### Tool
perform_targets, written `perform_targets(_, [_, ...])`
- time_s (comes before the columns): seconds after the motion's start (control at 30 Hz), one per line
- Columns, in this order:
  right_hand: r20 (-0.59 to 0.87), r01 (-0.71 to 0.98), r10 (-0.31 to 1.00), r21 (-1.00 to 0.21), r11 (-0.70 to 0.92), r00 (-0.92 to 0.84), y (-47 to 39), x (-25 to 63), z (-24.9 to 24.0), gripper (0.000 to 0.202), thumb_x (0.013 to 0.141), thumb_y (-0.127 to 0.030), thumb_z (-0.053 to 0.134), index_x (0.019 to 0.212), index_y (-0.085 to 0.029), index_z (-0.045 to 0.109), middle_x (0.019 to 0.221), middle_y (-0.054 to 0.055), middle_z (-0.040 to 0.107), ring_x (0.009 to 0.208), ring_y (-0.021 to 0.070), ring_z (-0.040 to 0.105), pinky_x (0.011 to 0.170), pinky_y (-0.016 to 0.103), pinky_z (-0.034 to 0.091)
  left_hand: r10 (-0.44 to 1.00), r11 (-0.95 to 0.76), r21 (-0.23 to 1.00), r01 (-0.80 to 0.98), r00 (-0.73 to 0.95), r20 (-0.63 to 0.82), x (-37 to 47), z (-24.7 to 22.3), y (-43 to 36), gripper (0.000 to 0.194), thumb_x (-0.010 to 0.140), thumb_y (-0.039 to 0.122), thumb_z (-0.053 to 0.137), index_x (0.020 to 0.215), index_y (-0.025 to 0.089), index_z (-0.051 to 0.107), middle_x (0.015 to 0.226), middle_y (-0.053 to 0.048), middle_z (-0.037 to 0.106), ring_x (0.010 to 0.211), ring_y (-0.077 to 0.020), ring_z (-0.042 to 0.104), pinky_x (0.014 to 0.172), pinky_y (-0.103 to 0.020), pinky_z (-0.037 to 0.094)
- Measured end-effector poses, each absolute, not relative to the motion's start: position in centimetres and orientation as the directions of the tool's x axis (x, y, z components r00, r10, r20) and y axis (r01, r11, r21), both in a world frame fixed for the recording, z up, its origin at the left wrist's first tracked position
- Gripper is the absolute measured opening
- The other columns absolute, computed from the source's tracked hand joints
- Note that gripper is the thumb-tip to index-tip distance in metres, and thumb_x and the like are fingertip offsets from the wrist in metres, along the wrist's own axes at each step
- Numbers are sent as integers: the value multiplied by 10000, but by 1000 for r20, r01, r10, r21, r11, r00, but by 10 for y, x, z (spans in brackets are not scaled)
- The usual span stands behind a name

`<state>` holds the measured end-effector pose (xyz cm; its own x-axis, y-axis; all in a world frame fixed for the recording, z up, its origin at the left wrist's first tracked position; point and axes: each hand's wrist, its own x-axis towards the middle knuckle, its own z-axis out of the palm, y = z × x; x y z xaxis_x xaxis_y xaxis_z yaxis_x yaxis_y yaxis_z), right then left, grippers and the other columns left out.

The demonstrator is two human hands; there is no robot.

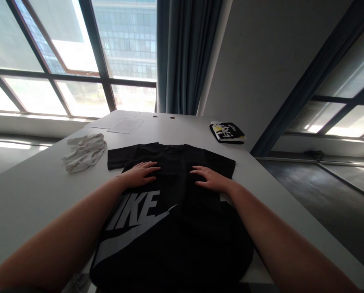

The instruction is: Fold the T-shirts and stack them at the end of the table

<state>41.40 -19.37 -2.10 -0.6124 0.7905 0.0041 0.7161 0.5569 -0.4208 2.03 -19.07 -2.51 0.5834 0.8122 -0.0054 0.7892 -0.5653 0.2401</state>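
1 black shirt (175,248) lies spread on the white table (279,211), its collar (172,146) at the far end and large grey lettering (136,207) on its left half. The left hand (139,174) rests palm down on the shirt's chest, fingers slightly apart. The right hand (211,179) rests palm down across from it, fingers also apart. A crumpled pale cloth (86,152) lies near the sleeve (123,156) at left, papers (127,125) lie beyond the cloth, and a folded black bundle (227,132) sits at far right.
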Motion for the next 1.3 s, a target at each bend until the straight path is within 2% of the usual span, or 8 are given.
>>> perform_targets(0.23, [19, 710, 791, -429, 559, -611, -192, 415, -24, 570, 909, -471, 685, 1442, -288, 605, 1625, 99, 428, 1509, 304, 385, 1253, 515, 295, 815, -563, 230, 794, 580, -8, 20, -25, -191, 603, 1011, 564, 489, 1574, 353, 437, 1699, -27, 311, 1569, -291, 259, 1285, -496, 167])
perform_targets(0.63, [11, 716, 786, -405, 569, -618, -193, 414, -22, 579, 926, -468, 665, 1459, -256, 594, 1630, 119, 416, 1511, 302, 383, 1258, 501, 293, 815, -563, 227, 794, 580, -5, 21, -24, -192, 607, 1012, 576, 476, 1576, 354, 435, 1700, -20, 311, 1566, -293, 265, 1285, -497, 167])
perform_targets(1.3, [11, 715, 792, -423, 557, -611, -191, 413, -24, 579, 925, -475, 669, 1460, -266, 594, 1631, 111, 415, 1511, 307, 380, 1259, 505, 286, 811, -566, 221, 794, 585, -26, 22, -24, -191, 614, 1023, 564, 462, 1588, 328, 418, 1706, -44, 295, 1572, -299, 245, 1285, -504, 150])
